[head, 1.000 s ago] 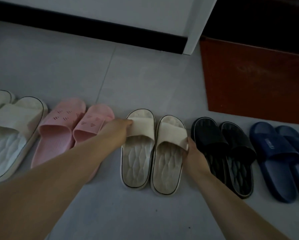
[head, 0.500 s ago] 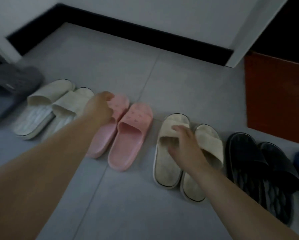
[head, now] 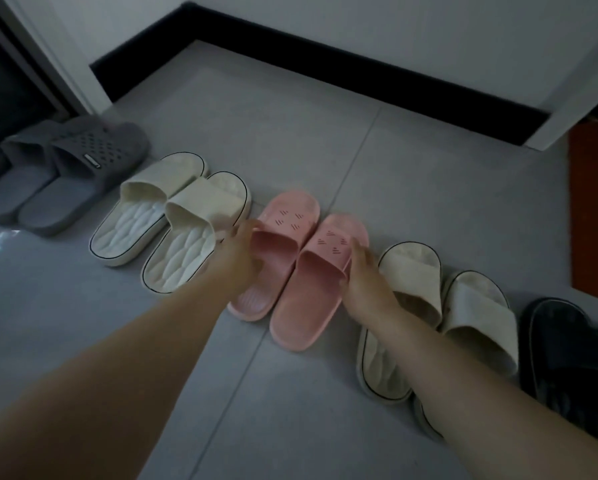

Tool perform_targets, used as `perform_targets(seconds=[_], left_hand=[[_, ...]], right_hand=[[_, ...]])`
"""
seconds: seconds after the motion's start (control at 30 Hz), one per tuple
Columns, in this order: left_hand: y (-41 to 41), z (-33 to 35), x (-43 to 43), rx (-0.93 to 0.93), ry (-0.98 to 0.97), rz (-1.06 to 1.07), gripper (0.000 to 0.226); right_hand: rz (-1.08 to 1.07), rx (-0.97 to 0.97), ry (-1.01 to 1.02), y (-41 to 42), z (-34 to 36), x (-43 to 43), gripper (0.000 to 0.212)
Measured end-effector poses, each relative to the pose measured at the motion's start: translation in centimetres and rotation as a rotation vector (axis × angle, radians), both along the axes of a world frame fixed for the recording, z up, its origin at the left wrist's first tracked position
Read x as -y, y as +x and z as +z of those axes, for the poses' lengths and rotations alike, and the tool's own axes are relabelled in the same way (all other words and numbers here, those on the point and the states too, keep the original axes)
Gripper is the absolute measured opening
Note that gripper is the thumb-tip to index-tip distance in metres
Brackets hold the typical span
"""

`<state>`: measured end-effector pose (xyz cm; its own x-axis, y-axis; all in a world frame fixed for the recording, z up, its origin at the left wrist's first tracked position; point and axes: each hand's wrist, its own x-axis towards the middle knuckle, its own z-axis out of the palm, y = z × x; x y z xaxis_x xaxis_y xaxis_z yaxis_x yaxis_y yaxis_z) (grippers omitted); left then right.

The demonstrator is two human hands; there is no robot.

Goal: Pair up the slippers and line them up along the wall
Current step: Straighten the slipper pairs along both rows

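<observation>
Slippers lie in a row on the grey tiled floor, toes toward the wall (head: 394, 26). From left: a grey pair (head: 83, 161), a cream pair (head: 173, 220), a pink pair, a second cream pair (head: 429, 306) and a black pair (head: 574, 358). My left hand (head: 238, 258) grips the left side of the left pink slipper (head: 283, 223). My right hand (head: 363, 275) holds the right edge of the right pink slipper (head: 325, 265). The two pink slippers touch side by side.
A black skirting board (head: 325, 64) runs along the white wall, well beyond the row. A reddish-brown mat (head: 595, 209) lies at the far right. A dark doorway (head: 3, 81) opens at the left, behind the grey pair.
Both hands have left the second cream pair and shifted left onto the pink pair. The view has swung left, bringing the grey pair into sight.
</observation>
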<state>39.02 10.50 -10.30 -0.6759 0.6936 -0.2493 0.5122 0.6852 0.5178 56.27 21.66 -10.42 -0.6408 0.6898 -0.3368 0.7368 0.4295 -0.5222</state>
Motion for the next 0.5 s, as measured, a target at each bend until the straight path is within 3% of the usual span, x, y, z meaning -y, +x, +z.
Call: perform_targets(seconds=[0.27,0.37,0.43,0.5], left_hand=[[0.0,-0.3,-1.3,-0.153,0.251,0.217,0.042],[-2.5,0.9,-0.2,-0.237,0.419,0.438,0.042],[-5.4,1.2,1.2,-0.238,0.484,0.667,0.036],[-8.7,0.9,2.9,-0.135,0.394,0.814,0.034]], right_hand=[[-0.030,0.023,0.073,-1.0,1.3,1.7,0.074],[0.034,-0.159,0.141,-4.3,2.5,2.7,0.067],[0.131,-0.282,0.081,-7.9,3.0,3.7,0.062],[0.238,-0.324,-0.008,-11.8,2.8,5.1,0.061]])
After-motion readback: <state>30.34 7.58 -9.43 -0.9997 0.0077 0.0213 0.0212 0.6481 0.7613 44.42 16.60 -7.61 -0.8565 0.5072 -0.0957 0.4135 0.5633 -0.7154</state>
